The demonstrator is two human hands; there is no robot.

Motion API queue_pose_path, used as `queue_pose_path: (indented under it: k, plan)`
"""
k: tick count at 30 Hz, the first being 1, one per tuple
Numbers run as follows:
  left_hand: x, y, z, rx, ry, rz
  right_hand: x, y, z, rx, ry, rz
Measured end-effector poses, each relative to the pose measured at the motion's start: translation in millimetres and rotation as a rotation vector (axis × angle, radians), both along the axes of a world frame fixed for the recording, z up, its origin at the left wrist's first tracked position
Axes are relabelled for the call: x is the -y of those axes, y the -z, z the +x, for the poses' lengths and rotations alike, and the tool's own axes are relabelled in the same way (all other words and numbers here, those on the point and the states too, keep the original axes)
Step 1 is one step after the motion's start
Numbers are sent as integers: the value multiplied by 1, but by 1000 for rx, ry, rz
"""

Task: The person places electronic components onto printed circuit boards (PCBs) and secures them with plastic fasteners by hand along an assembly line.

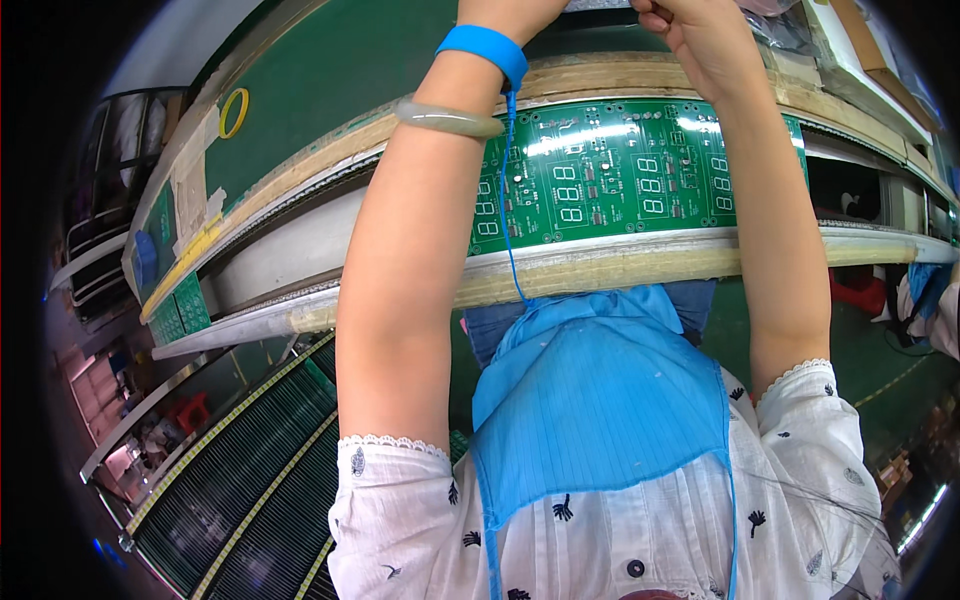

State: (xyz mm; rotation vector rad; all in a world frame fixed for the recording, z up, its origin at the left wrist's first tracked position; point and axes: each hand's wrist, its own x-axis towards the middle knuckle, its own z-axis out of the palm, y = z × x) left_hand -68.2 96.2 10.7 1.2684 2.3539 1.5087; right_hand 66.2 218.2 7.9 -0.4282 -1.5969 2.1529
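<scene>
Both arms reach forward over a green circuit board panel point(610, 190) with rows of white digit outlines and small parts, lying between two rails. My left hand point(512, 18) is at the top edge of the picture, its fingers cut off from sight. A blue wrist strap point(485, 50) with a thin cord point(508, 190) circles that wrist, and a pale bangle point(447, 118) sits lower on the forearm. My right hand point(698, 40) is also at the top edge, fingers curled in; whatever they hold, if anything, cannot be made out.
Pale rails point(640, 255) run across in front of me. A yellow tape ring point(234, 113) lies on the green bench top point(330, 70) at far left. Racks of upright dark boards point(240, 480) stand lower left. Boxes point(880, 60) and plastic bags point(785, 30) are at upper right.
</scene>
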Motion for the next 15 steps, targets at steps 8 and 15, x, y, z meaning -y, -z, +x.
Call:
queue_pose_path:
  k: [8, 15]
  plan:
    - [51, 2, -2, 412, 101, 175, 27, 6, 15, 7, -101, 15]
    - [117, 4, 14, 457, 66, 162, 46, 7, 19, 127, -245, 105]
